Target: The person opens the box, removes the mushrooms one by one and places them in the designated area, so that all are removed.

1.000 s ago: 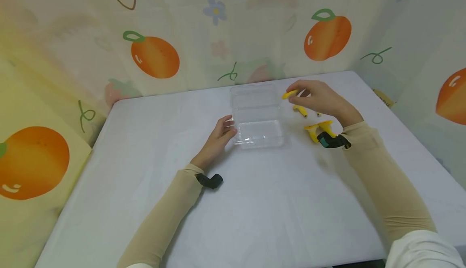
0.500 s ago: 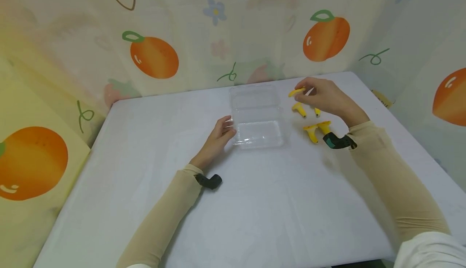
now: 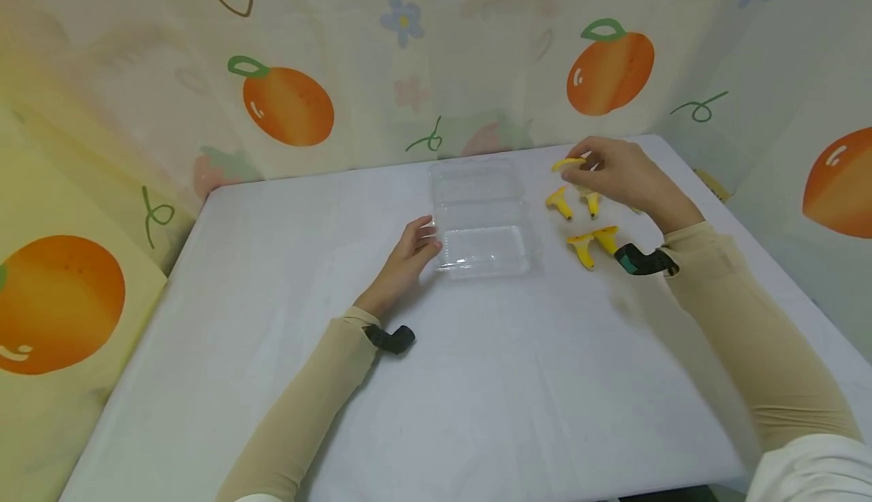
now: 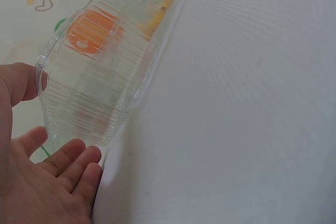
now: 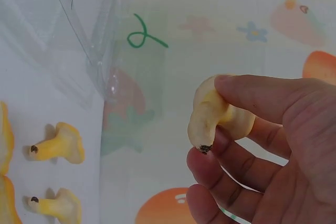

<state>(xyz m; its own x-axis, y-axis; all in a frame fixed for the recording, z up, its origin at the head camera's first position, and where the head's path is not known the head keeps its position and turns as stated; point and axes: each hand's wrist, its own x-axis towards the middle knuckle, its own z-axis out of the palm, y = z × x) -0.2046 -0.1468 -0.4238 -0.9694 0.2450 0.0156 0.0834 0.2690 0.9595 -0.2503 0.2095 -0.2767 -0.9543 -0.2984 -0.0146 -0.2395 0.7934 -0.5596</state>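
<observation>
A clear plastic clamshell box (image 3: 480,218) lies with its lid raised at the back of the table. My left hand (image 3: 409,256) holds its left end; in the left wrist view the thumb overlaps the rim and the fingers curl against the end. To the right of the box, raised above the table, my right hand (image 3: 616,173) pinches a yellow mushroom (image 5: 207,114) between thumb and fingers, its dark stem end pointing down. Beneath and in front of that hand lie several more yellow mushrooms (image 3: 560,204), some partly hidden by hand and wrist.
A white cloth covers the table (image 3: 477,381). Behind it hangs a curtain (image 3: 477,70) printed with oranges, close to the table's back edge. A dark camera mount sits on each wrist.
My right hand has moved right and slightly back with the pinched mushroom, away from the box, uncovering more of the mushrooms below. The left hand and the box have stayed put.
</observation>
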